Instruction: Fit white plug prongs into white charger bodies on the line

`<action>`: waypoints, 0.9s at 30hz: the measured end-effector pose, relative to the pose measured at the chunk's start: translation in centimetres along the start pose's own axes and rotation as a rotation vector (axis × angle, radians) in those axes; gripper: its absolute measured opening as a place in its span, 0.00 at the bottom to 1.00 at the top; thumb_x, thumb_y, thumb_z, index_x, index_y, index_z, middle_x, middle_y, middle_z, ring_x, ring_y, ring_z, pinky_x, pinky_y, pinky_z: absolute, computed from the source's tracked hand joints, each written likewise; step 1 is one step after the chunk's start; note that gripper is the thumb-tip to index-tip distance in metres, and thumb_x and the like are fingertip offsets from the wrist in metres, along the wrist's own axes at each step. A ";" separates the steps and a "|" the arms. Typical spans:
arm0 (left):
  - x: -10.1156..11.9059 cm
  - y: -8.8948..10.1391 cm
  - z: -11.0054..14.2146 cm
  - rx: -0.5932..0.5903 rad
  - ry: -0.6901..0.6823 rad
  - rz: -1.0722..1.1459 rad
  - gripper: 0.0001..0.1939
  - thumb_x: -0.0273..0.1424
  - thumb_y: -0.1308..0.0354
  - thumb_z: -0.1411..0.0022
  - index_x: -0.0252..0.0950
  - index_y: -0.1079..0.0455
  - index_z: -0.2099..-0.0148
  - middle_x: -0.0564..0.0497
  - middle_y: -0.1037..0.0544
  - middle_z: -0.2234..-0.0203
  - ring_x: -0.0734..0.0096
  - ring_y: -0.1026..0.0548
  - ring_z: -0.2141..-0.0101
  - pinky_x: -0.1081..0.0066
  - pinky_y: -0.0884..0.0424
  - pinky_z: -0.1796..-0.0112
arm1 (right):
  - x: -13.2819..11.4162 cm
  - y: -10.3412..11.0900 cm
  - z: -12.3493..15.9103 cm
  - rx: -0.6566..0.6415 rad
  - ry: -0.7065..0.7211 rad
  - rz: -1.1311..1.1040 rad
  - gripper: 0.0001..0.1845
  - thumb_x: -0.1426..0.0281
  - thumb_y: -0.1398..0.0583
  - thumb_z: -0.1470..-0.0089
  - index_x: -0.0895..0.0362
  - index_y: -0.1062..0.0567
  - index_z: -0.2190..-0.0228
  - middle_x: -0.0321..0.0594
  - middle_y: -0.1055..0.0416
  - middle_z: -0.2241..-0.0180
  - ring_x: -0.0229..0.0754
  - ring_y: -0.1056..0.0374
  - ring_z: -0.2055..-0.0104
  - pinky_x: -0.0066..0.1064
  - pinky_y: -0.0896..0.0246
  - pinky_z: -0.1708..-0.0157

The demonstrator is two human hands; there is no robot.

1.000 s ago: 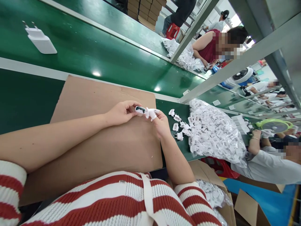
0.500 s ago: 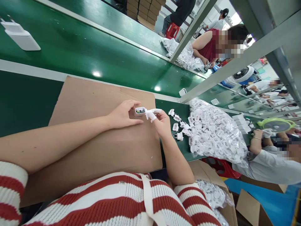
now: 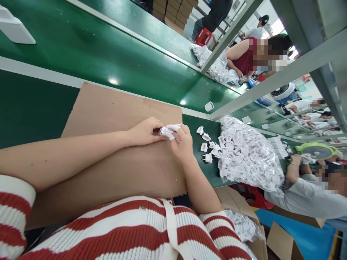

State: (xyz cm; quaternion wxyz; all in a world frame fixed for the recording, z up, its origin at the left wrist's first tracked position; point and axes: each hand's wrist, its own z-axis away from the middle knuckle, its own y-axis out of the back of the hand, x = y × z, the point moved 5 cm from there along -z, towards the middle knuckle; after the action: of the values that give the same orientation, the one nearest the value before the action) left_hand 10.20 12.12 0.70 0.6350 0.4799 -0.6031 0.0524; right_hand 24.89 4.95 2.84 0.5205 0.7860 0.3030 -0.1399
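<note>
My left hand closes its thumb and fingers round one end of a small white charger housing. On the other end press the fingertips of my right hand, which wear white finger cots. Fingers cover most of the housing, and its open face is hidden now. Both hands are just above a cardboard sheet. To the right of my right hand, several loose white plug caps with metal pins lie on the green table.
A clear plastic bag full of white plug parts lies at the right. Beyond the cardboard runs a green conveyor belt carrying white chargers. A metal post slants across the right. Co-workers sit beyond; an open carton stands below right.
My left hand has closed round the housing, which earlier showed a circuit board inside its open end. My right fingers have moved left over it. The large charger at upper left has shifted further left.
</note>
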 end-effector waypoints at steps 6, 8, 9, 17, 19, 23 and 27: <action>0.0 0.0 -0.1 0.000 0.002 0.010 0.16 0.47 0.38 0.40 0.39 0.23 0.63 0.48 0.22 0.66 0.56 0.27 0.59 0.61 0.32 0.57 | -0.3 0.1 -0.4 0.021 0.036 0.039 0.11 0.69 0.44 0.35 0.51 0.24 0.54 0.46 0.27 0.57 0.48 0.32 0.52 0.41 0.35 0.50; 0.0 0.0 -0.1 -0.003 0.005 0.008 0.16 0.47 0.38 0.40 0.40 0.23 0.64 0.48 0.22 0.67 0.56 0.27 0.59 0.60 0.32 0.56 | -0.7 0.2 -0.5 0.019 0.050 0.059 0.11 0.70 0.44 0.35 0.52 0.24 0.55 0.45 0.27 0.59 0.48 0.33 0.54 0.40 0.35 0.52; 0.1 0.0 -0.1 -0.002 0.008 0.007 0.16 0.47 0.38 0.41 0.40 0.23 0.64 0.48 0.22 0.67 0.55 0.27 0.59 0.60 0.32 0.56 | -0.9 0.2 -0.6 0.007 0.054 0.077 0.11 0.71 0.45 0.36 0.53 0.24 0.55 0.45 0.27 0.59 0.47 0.33 0.55 0.39 0.35 0.53; -0.1 -0.1 -0.2 -0.001 -0.010 0.002 0.17 0.48 0.39 0.40 0.40 0.23 0.65 0.48 0.22 0.68 0.56 0.27 0.61 0.60 0.32 0.57 | -1.1 0.1 -1.4 -0.103 0.057 0.193 0.17 0.81 0.46 0.46 0.54 0.24 0.60 0.44 0.30 0.64 0.48 0.38 0.60 0.38 0.38 0.59; -0.3 -0.1 -0.2 0.013 -0.018 0.000 0.17 0.48 0.38 0.40 0.39 0.23 0.65 0.48 0.21 0.67 0.57 0.27 0.60 0.61 0.32 0.58 | -0.8 0.2 -1.8 -0.109 0.048 0.168 0.15 0.80 0.45 0.47 0.54 0.24 0.62 0.42 0.32 0.66 0.47 0.37 0.60 0.36 0.38 0.59; -0.4 0.0 -0.3 0.014 -0.036 -0.019 0.18 0.49 0.38 0.40 0.39 0.23 0.64 0.48 0.21 0.66 0.58 0.26 0.61 0.63 0.32 0.58 | -0.1 -0.1 -1.8 -0.095 0.000 0.100 0.10 0.79 0.43 0.47 0.55 0.24 0.67 0.40 0.35 0.68 0.44 0.37 0.63 0.33 0.39 0.64; -0.2 0.1 -0.4 0.030 -0.011 -0.056 0.21 0.51 0.38 0.40 0.38 0.23 0.60 0.48 0.20 0.63 0.57 0.25 0.58 0.64 0.31 0.57 | 0.4 -1.1 -0.6 0.065 -0.091 -0.082 0.13 0.71 0.42 0.40 0.56 0.22 0.55 0.37 0.34 0.67 0.39 0.35 0.67 0.31 0.36 0.63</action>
State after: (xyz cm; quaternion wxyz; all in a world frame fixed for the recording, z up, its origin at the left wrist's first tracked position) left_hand 10.33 12.54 0.64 0.6257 0.5063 -0.5920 0.0410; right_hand 24.47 5.95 2.12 0.5017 0.7823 0.3063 -0.2063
